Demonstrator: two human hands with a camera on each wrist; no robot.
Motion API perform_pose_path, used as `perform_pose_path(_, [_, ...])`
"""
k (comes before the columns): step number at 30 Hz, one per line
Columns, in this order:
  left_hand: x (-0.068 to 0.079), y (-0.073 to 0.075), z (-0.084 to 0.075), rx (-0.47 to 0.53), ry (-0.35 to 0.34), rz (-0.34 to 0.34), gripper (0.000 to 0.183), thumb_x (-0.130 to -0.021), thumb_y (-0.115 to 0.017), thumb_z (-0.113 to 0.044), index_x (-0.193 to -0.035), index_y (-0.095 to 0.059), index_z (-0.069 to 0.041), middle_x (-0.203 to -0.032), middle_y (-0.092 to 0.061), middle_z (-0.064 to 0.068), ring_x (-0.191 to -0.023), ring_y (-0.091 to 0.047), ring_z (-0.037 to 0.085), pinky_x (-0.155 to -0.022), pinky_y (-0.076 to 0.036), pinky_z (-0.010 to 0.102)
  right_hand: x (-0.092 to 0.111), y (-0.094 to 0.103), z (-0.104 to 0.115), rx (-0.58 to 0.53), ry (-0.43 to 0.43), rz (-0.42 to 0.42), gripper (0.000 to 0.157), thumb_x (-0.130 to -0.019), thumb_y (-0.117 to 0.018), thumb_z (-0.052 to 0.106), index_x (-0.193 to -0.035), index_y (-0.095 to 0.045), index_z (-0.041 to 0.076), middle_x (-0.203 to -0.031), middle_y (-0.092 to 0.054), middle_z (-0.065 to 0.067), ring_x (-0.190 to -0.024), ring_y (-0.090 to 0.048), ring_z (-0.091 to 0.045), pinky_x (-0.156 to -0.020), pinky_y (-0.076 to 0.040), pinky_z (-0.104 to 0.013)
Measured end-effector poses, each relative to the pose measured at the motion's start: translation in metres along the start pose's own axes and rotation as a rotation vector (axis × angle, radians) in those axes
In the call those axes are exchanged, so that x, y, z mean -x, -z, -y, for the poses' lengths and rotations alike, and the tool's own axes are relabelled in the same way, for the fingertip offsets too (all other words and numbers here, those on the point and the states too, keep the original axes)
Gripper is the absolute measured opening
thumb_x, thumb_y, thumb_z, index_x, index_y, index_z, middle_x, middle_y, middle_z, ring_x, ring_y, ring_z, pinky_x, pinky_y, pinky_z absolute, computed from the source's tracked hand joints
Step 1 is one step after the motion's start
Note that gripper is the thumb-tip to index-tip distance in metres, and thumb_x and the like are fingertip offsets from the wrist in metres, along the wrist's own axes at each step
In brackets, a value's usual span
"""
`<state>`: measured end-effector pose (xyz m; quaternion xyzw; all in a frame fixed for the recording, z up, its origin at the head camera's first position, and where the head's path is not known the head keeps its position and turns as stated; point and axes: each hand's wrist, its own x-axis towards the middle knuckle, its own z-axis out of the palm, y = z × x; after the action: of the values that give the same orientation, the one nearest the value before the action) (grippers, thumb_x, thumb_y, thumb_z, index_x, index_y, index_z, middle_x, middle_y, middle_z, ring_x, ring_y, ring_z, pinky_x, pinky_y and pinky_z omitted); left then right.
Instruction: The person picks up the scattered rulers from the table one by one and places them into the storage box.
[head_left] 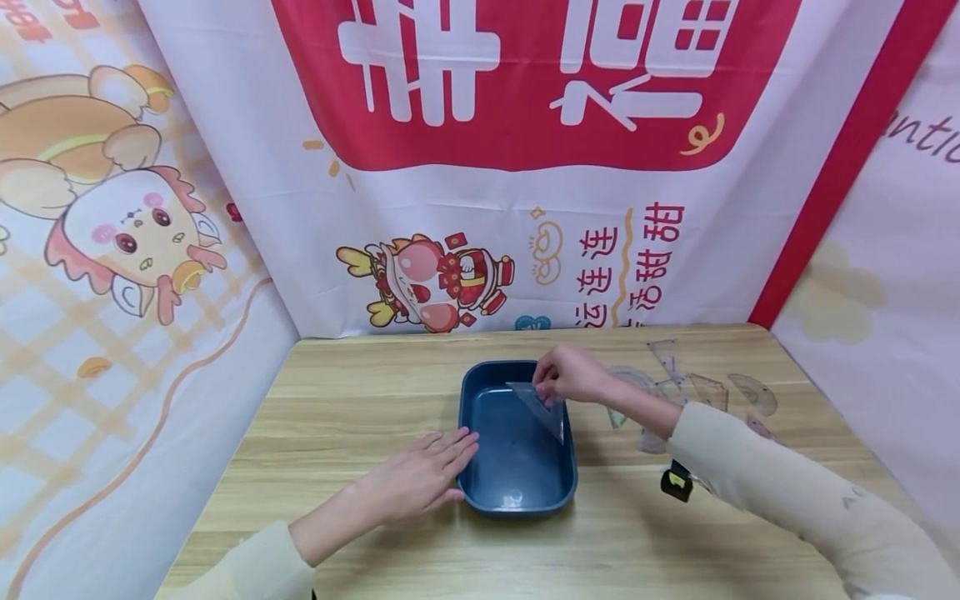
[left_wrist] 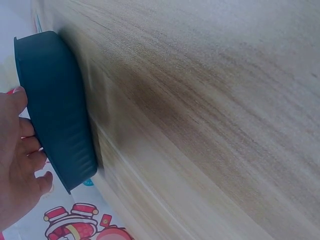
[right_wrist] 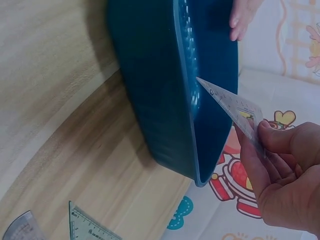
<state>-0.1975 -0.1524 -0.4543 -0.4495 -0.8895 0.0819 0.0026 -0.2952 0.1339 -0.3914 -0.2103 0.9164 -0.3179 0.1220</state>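
A clear set square [head_left: 545, 414] is pinched between the thumb and fingers of my right hand [head_left: 572, 375]. It hangs over the right side of a blue rectangular basin [head_left: 517, 510], tilted, with one sharp corner toward the basin's inside in the right wrist view. My left hand [head_left: 423, 473] rests on the basin's left rim with its fingers fairly straight. In the left wrist view the fingers [left_wrist: 31, 145] lie along the rim of the basin [left_wrist: 62, 110]. The basin's floor shows bare in the head view.
Several clear protractors and set squares lie on the wooden table right of the basin, among them a protractor [head_left: 752, 393] and a set square [right_wrist: 90, 225]. A small black object with a yellow mark [head_left: 677, 482] shows below the right forearm. Printed cloth [head_left: 450, 192] hangs behind.
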Motion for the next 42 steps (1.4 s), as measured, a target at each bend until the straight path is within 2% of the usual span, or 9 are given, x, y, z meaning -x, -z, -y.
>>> perform_pose_path(11, [0.003, 0.000, -0.001, -0.005, -0.002, -0.004, 0.064, -0.098, -0.033, -0.051, -0.147, -0.029, -0.009, -0.153, -0.027, 0.006, -0.142, -0.021, 0.023, -0.110, -0.030, 0.046, -0.009, -0.007, 0.007, 0.071, 0.059, 0.037, 0.006, -0.084, -0.067, 0.004, -0.082, -0.070, 0.008, -0.073, -0.065, -0.002, -0.061, -0.065, -0.011, -0.055, -0.054, -0.019])
perform_pose_path(19, [0.002, 0.000, 0.001, -0.011, -0.011, -0.030, 0.063, -0.098, -0.035, -0.048, -0.146, -0.030, -0.007, -0.152, -0.028, 0.009, -0.141, -0.024, 0.024, -0.110, -0.032, 0.045, -0.020, -0.014, 0.009, 0.199, 0.172, 0.050, 0.008, -0.081, -0.067, 0.000, -0.076, -0.070, 0.005, -0.068, -0.066, 0.000, -0.058, -0.063, -0.009, -0.052, -0.051, -0.017])
perform_pose_path(23, [0.001, 0.000, 0.001, -0.017, -0.010, -0.023, 0.064, -0.098, -0.035, -0.048, -0.146, -0.029, -0.007, -0.153, -0.027, 0.008, -0.141, -0.023, 0.024, -0.110, -0.031, 0.045, -0.026, -0.018, 0.010, 0.269, 0.201, 0.054, 0.013, -0.080, -0.067, 0.000, -0.072, -0.070, 0.009, -0.065, -0.064, 0.003, -0.056, -0.059, -0.005, -0.053, -0.050, -0.018])
perform_pose_path(27, [0.001, 0.000, 0.001, -0.008, -0.013, -0.013, 0.064, -0.098, -0.033, -0.049, -0.146, -0.030, -0.007, -0.153, -0.026, 0.008, -0.142, -0.022, 0.023, -0.110, -0.031, 0.045, -0.030, -0.022, 0.012, 0.326, 0.188, 0.082, 0.015, -0.081, -0.067, 0.001, -0.070, -0.069, 0.012, -0.062, -0.061, 0.006, -0.054, -0.057, -0.003, -0.052, -0.049, -0.017])
perform_pose_path(32, [0.001, 0.000, 0.002, -0.019, -0.021, -0.029, 0.063, -0.098, -0.035, -0.048, -0.145, -0.031, -0.006, -0.153, -0.027, 0.008, -0.141, -0.023, 0.023, -0.110, -0.031, 0.045, -0.033, -0.024, 0.017, 0.312, 0.155, 0.139, 0.016, -0.082, -0.067, 0.001, -0.069, -0.069, 0.011, -0.063, -0.061, 0.005, -0.053, -0.059, -0.004, -0.052, -0.051, -0.018])
perform_pose_path(38, [0.000, 0.001, 0.002, -0.030, -0.023, -0.037, 0.063, -0.098, -0.036, -0.048, -0.145, -0.033, -0.006, -0.152, -0.029, 0.009, -0.141, -0.025, 0.024, -0.109, -0.032, 0.045, -0.035, -0.029, 0.019, 0.365, 0.160, 0.137, 0.014, -0.082, -0.067, 0.004, -0.071, -0.071, 0.013, -0.063, -0.060, 0.007, -0.056, -0.057, -0.006, -0.056, -0.050, -0.019])
perform_pose_path(42, [0.000, 0.001, 0.002, -0.035, -0.027, -0.033, 0.063, -0.098, -0.036, -0.048, -0.144, -0.033, -0.006, -0.152, -0.030, 0.009, -0.141, -0.026, 0.024, -0.109, -0.032, 0.045, -0.035, -0.035, 0.016, 0.371, 0.134, 0.158, 0.012, -0.084, -0.067, 0.006, -0.075, -0.072, 0.012, -0.064, -0.061, 0.007, -0.057, -0.056, -0.007, -0.057, -0.050, -0.020])
